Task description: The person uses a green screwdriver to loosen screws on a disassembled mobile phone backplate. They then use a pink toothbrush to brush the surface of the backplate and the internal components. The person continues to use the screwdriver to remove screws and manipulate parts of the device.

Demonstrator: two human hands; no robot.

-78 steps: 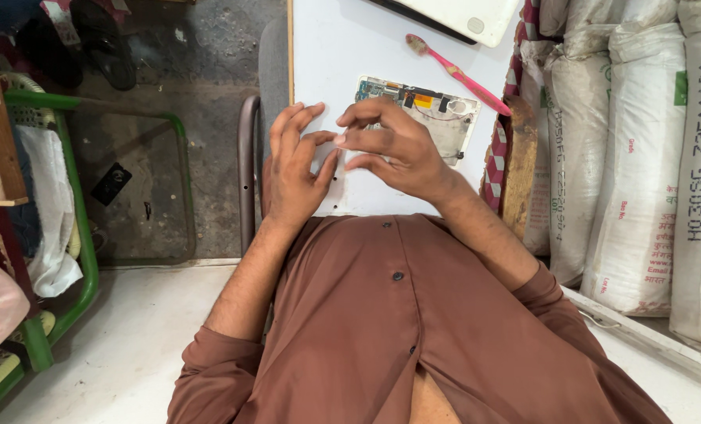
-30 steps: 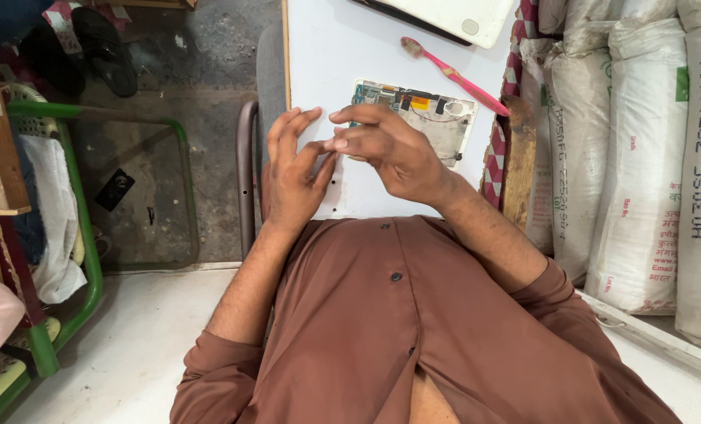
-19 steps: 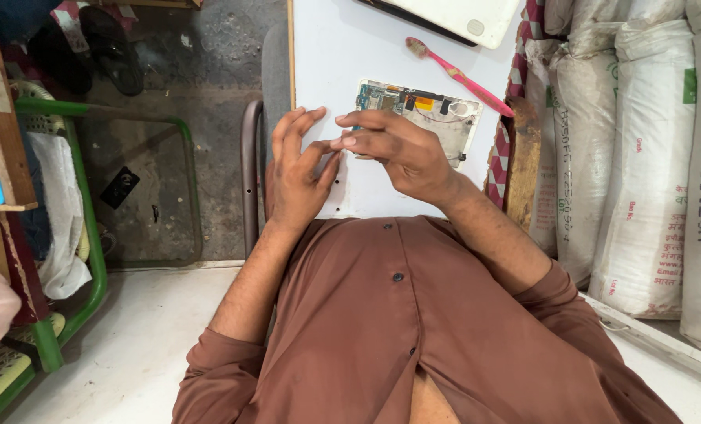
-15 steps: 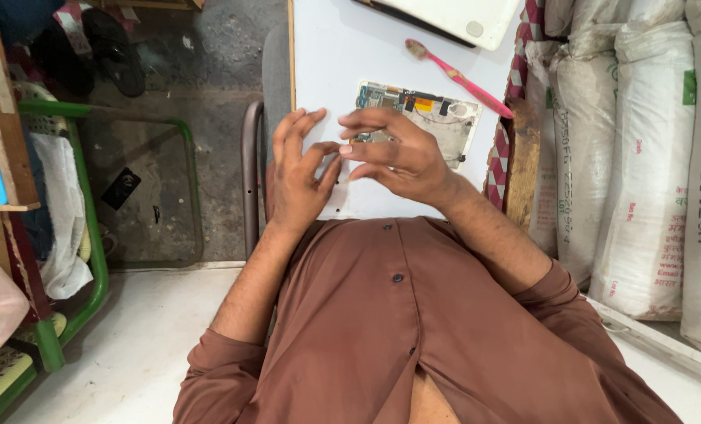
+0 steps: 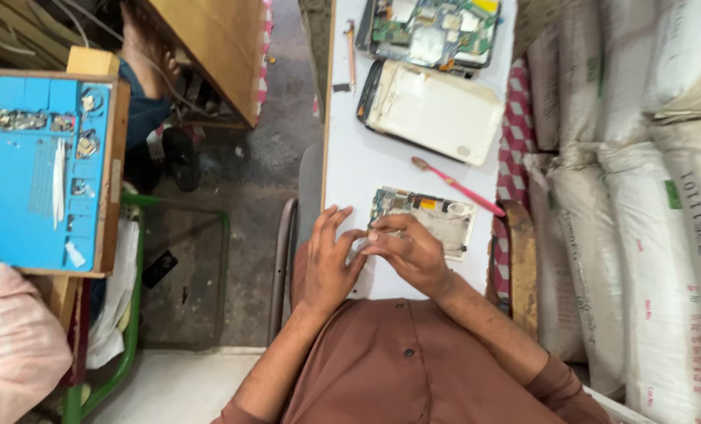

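My left hand [image 5: 327, 265] and my right hand [image 5: 410, 255] meet at the near end of a white table [image 5: 349, 161]. The right fingertips pinch a small pale part [image 5: 371, 235]. The left hand's fingers are spread, and its forefinger touches that part. Just beyond the hands lies an opened phone body [image 5: 443, 218] with its boards exposed. A pink toothbrush [image 5: 457, 187] lies slanted beside it.
Farther up the table are a white tablet shell [image 5: 435, 111], a green circuit board [image 5: 435, 27] and a thin tool [image 5: 351, 43]. White sacks [image 5: 649, 196] are stacked on the right. At left are a blue work mat [image 5: 36, 169] with small parts, a green frame [image 5: 134, 314] and a wooden tabletop [image 5: 218, 47].
The view has tilted up, showing more of the table and the blue mat. My hands stay together at the near end, the right fingers still on the small part.
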